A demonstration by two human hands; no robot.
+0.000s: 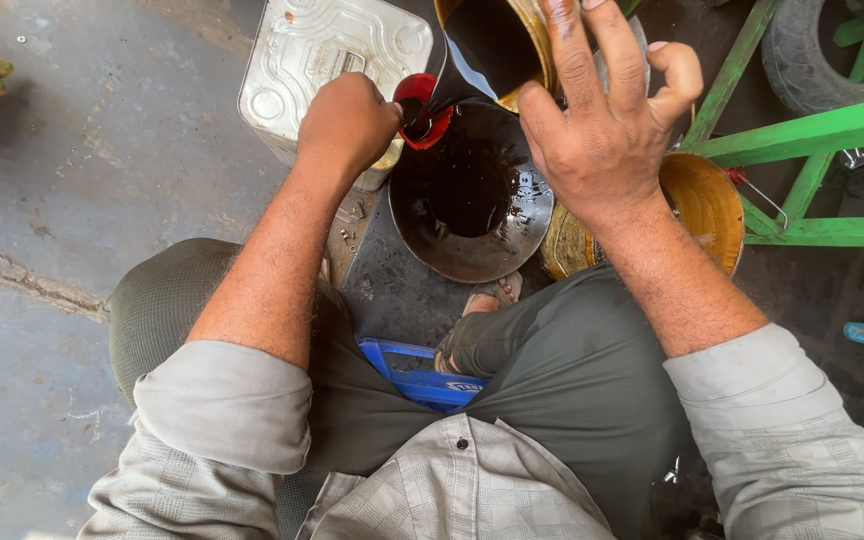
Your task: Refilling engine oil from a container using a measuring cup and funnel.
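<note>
My right hand (602,120) grips the side of a tilted container (492,40) holding dark liquid, which streams down into a red cup (422,110). My left hand (347,125) is closed around that red cup's side, holding it over a wide metal funnel (472,200) wet with dark oil. The funnel stands on the ground between my knees. What the funnel drains into is hidden.
A square metal tin (302,60) stands behind my left hand. A yellow-stained bucket (707,205) sits right of the funnel, beside a green metal frame (812,130) and a tyre (822,50). I sit on a blue stool (417,375) above the oily concrete floor (72,200).
</note>
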